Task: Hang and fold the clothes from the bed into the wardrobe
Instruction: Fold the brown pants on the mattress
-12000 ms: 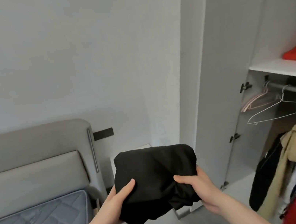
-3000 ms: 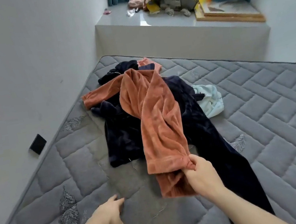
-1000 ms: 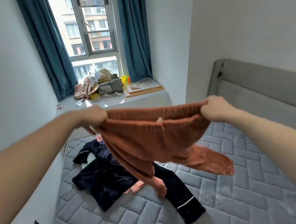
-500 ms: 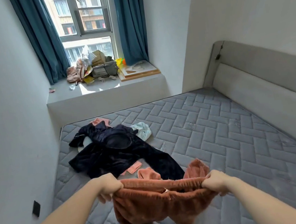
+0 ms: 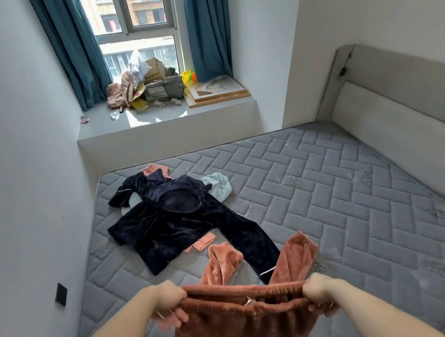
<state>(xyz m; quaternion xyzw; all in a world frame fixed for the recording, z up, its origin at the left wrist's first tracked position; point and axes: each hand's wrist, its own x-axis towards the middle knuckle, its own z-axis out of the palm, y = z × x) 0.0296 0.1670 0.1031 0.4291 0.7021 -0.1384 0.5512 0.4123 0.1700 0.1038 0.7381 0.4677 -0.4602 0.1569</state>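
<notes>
Two hands grip the rust-orange trousers (image 5: 246, 317) by the waistband: the left hand (image 5: 169, 301) is clamped on its left end, the right hand (image 5: 319, 289) on its right end. The garment lies at the near edge of the mattress (image 5: 335, 194), legs trailing toward the far side.

Risk: the right leg overlaps the navy garment (image 5: 183, 226); pulling could drag that item along. The left leg lies crumpled, so a fold made now would likely set creases.

Change: one second earlier the trousers hung in the air at chest height; now they rest on the mattress.
</notes>
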